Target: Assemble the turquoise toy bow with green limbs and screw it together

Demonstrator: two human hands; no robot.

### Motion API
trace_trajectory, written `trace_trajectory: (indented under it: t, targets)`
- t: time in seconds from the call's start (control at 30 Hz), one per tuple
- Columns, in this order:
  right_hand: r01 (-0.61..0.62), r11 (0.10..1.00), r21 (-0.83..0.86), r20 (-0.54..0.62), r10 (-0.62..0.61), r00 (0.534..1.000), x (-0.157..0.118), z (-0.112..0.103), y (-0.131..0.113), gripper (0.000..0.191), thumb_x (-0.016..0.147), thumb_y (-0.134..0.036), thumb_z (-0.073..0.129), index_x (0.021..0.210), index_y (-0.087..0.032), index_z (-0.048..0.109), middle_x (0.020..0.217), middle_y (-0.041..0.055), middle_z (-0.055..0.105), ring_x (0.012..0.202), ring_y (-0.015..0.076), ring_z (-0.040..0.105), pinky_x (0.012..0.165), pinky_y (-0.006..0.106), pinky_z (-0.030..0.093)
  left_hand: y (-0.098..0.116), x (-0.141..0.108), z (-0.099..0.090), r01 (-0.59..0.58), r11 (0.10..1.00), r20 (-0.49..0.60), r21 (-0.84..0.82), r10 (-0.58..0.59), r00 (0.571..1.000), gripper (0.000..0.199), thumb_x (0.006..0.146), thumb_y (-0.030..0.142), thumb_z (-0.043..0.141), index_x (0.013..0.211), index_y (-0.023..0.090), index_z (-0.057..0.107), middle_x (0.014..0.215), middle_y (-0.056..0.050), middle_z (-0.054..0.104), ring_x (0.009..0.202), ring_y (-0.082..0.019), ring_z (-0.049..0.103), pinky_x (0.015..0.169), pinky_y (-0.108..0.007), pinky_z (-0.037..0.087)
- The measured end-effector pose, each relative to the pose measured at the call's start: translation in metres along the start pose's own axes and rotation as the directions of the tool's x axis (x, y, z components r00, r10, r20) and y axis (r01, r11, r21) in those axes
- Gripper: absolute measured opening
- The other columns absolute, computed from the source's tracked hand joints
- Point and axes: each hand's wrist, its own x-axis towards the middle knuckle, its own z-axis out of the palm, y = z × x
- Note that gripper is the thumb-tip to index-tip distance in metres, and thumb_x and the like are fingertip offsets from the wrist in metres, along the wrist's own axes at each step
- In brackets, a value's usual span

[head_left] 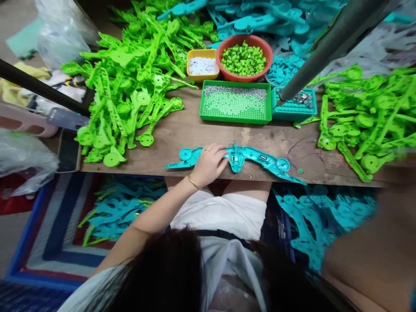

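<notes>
My left hand (211, 164), with a bracelet at the wrist, is closed over the left half of a turquoise bow-shaped plastic piece (256, 155). The piece lies across the front edge of the wooden table, its two arms stretching left and right. Around its middle, a short upright block and several moulded recesses show. At the far right, my right arm (373, 242) is smeared by motion, and the fingers of that hand cannot be made out. It is nearest to the bright green plastic pieces (377, 112) on the right.
Behind stand a green perforated tray (234, 120) with small metal bits, a teal basket (294, 116), a red bowl (245, 78) of green parts and a yellow dish (202, 78). Green pieces (130, 86) heap at left. A dark pole (328, 50) slants down beside the basket.
</notes>
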Motion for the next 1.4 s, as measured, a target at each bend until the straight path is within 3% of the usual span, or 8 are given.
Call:
trace_trajectory:
  t: [0.13, 0.27, 0.43, 0.6, 0.93, 1.07, 1.2, 1.4]
  targets:
    - [-0.081, 0.995, -0.051, 0.02, 0.082, 0.996, 0.002, 0.054, -0.001, 0.029, 0.082, -0.046, 0.062, 0.096, -0.021, 0.07, 0.08, 0.0056, 0.073, 0.069, 0.0209, 0.068, 0.063, 0.034, 0.052, 0.007, 0.001, 0.005, -0.028, 0.999, 0.026, 0.033, 0.028, 0.999, 0.022, 0.093, 0.03, 0.051, 0.099, 0.016, 0.068, 0.115, -0.014, 0.067, 0.113, -0.027, 0.057, 0.101, -0.046, 0.042]
    - [0.021, 0.952, -0.304, 0.042, -0.009, 0.999, 0.013, 0.089, 0.003, 0.023, 0.087, -0.038, 0.055, 0.089, -0.021, 0.071, 0.081, 0.0054, 0.074, 0.073, 0.0203, 0.067, 0.066, 0.031, 0.047, 0.005, 0.001, 0.001, -0.025, 0.999, 0.027, 0.039, 0.024, 0.999, 0.023, 0.094, 0.03, 0.05, 0.1, 0.017, 0.068, 0.115, -0.013, 0.067, 0.112, -0.027, 0.057, 0.102, -0.046, 0.042]
    - [0.158, 0.738, -0.656, 0.056, -0.16, 0.985, 0.015, 0.095, 0.0, 0.028, 0.094, -0.033, 0.044, 0.091, -0.019, 0.069, 0.088, 0.0088, 0.07, 0.078, 0.0199, 0.061, 0.061, 0.029, 0.034, 0.003, 0.004, 0.001, -0.063, 0.997, 0.027, 0.04, 0.062, 0.998, 0.023, 0.094, 0.03, 0.05, 0.098, 0.017, 0.068, 0.112, -0.012, 0.067, 0.11, -0.026, 0.058, 0.101, -0.044, 0.043]
    - [0.239, 0.605, -0.759, 0.142, -0.204, 0.969, 0.013, 0.098, -0.006, 0.033, 0.098, -0.03, 0.037, 0.087, -0.017, 0.065, 0.085, 0.0097, 0.067, 0.08, 0.0198, 0.058, 0.06, 0.031, 0.029, 0.005, 0.007, 0.006, -0.074, 0.997, 0.024, 0.025, 0.073, 0.997, 0.021, 0.093, 0.029, 0.051, 0.096, 0.016, 0.068, 0.111, -0.012, 0.067, 0.11, -0.026, 0.057, 0.1, -0.044, 0.043]
    - [0.183, 0.571, -0.801, 0.29, 0.102, 0.951, 0.025, 0.105, -0.019, 0.029, 0.097, -0.031, 0.038, 0.097, -0.013, 0.061, 0.094, 0.0154, 0.067, 0.077, 0.0241, 0.062, 0.055, 0.032, 0.02, 0.001, 0.005, 0.01, 0.009, 1.0, 0.02, 0.007, -0.009, 1.0, 0.014, 0.088, 0.02, 0.055, 0.086, 0.016, 0.068, 0.118, -0.013, 0.064, 0.113, -0.027, 0.056, 0.098, -0.043, 0.045]
    - [0.132, 0.668, -0.732, 0.321, 0.168, 0.932, 0.032, 0.085, -0.03, 0.027, 0.095, -0.033, 0.04, 0.092, -0.015, 0.06, 0.09, 0.0125, 0.067, 0.074, 0.0228, 0.061, 0.057, 0.03, 0.022, 0.003, 0.007, 0.005, -0.018, 0.996, -0.036, -0.093, 0.015, 0.999, 0.013, 0.089, 0.022, 0.057, 0.089, 0.016, 0.068, 0.114, -0.012, 0.065, 0.112, -0.025, 0.056, 0.099, -0.043, 0.046]
    - [-0.009, 0.911, -0.413, 0.356, 0.17, 0.919, 0.035, 0.072, -0.033, 0.027, 0.092, -0.038, 0.045, 0.077, -0.018, 0.054, 0.07, 0.0038, 0.06, 0.065, 0.0157, 0.052, 0.06, 0.027, 0.03, 0.01, 0.012, 0.003, -0.072, 0.943, -0.056, -0.326, 0.057, 0.997, 0.023, 0.087, 0.025, 0.063, 0.109, 0.018, 0.068, 0.107, -0.009, 0.07, 0.102, -0.022, 0.062, 0.093, -0.04, 0.049]
    - [-0.132, 0.986, 0.098, 0.55, 0.057, 0.833, 0.029, 0.089, -0.032, 0.026, 0.088, -0.039, 0.047, 0.073, -0.018, 0.05, 0.065, -0.003, 0.049, 0.062, 0.01, 0.044, 0.06, 0.023, 0.032, 0.019, 0.015, 0.005, 0.23, 0.514, 0.11, -0.826, -0.253, 0.961, 0.015, 0.081, 0.031, 0.072, 0.094, 0.024, 0.076, 0.091, -0.004, 0.075, 0.083, -0.016, 0.069, 0.079, -0.028, 0.054]
